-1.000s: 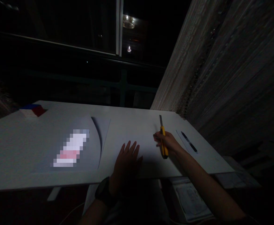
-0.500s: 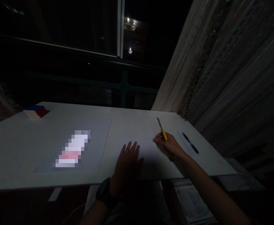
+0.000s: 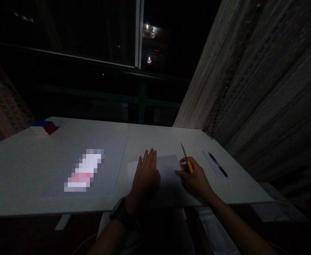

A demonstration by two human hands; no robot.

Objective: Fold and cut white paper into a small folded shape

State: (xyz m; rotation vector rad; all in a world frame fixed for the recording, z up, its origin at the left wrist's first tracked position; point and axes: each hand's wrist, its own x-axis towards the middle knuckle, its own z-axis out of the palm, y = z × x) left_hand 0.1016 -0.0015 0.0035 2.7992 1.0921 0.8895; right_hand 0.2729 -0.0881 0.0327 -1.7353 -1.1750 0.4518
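Note:
My left hand (image 3: 145,175) lies flat, fingers stretched out, on a small white sheet of paper (image 3: 168,166) near the front edge of the white table (image 3: 25,166). My right hand (image 3: 195,179) is closed round a yellow utility knife (image 3: 186,160), its blade pointing up and away, just off the sheet's right edge. A dark watch sits on my left wrist.
A larger sheet (image 3: 102,170) with a blurred patch lies to the left. A ruler with a dark pen (image 3: 217,164) rests at the table's right. A red and blue block (image 3: 45,126) sits far left. A rough wall rises on the right; papers lie below the table.
My right hand with the knife has come nearer and lower, beside the small sheet. My left hand has slid forward onto that sheet. The big sheet's lifted flap has dropped flat.

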